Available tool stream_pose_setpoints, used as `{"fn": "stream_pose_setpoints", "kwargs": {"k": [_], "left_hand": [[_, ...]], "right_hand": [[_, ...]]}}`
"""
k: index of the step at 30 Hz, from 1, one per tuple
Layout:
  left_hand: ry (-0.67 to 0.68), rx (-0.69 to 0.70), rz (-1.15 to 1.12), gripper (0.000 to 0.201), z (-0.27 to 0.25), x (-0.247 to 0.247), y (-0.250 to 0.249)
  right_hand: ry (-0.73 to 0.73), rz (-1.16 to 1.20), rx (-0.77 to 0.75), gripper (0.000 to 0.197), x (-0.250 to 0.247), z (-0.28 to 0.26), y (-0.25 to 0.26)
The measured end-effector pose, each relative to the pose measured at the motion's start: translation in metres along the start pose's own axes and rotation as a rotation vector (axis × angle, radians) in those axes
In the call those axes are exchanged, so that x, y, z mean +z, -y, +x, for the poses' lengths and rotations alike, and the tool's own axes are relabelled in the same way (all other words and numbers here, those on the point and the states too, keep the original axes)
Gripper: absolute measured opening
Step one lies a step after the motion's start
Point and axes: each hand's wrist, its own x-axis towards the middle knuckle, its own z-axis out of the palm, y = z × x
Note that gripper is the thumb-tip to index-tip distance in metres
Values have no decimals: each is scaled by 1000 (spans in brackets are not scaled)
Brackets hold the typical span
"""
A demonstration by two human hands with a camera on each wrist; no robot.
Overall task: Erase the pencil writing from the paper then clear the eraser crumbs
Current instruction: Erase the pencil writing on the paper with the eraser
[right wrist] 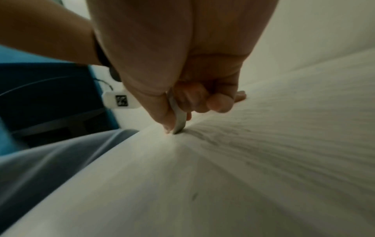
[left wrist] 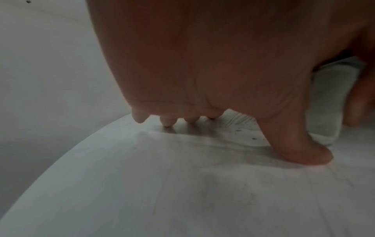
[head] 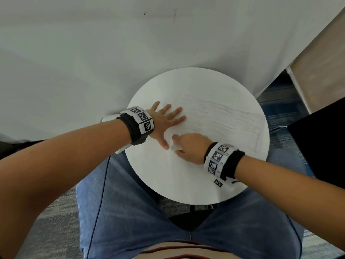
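Observation:
A white paper [head: 224, 120] covered with faint pencil lines lies on the round white table [head: 177, 184]. My left hand [head: 166, 120] presses flat on the paper's left part, fingers spread and straight; its thumb [left wrist: 300, 150] rests on the sheet. Just to its right, my right hand [head: 182, 145] pinches a white eraser [head: 175, 147] between thumb and curled fingers. The eraser [right wrist: 179, 118] stands tilted with its tip on the paper at the near-left end of the pencil lines [right wrist: 233, 136]. A few dark crumbs [left wrist: 253, 138] lie by the left thumb.
The table stands against a white wall [head: 93, 53], and my knees in blue jeans [head: 130, 212] sit under its near edge. A thin cable [head: 102, 184] hangs at the left. A dark object [head: 317, 137] is at the right of the table.

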Motion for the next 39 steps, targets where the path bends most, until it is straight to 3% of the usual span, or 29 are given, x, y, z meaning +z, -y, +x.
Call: {"fn": "stream_pose_setpoints", "kwargs": {"k": [5,10,15,19,24,29,34,39], "left_hand": [[9,-11,-10,131,-1,-2,-1],[18,-8,-11,131,-1,-1,-1],[23,-12,-30,132,-1,-2,-1],[28,-3,-32,132,0,-2,-1],[38,-10,-39,133,-1,-4,-2],[38,-5,-45,132,-1,-5,-2],[42,-7,-56,132,-2,-6,-3],[46,-9,-51,133,-1,-6,-2]], "right_hand": [[-144,21,134,36,-18,11,-23],[49,-2,-22,35,-3,-3,-3],[-130,14,155,38,-15,8,-25],[34,12,26,34,1,-3,-1],[-118,12,182,42,-21,12,-28],[16,-57,36,36,-5,0,-2],[-110,-21,209,39,-25,11,-27],[78,-23,23,34,-5,-2,0]]}}
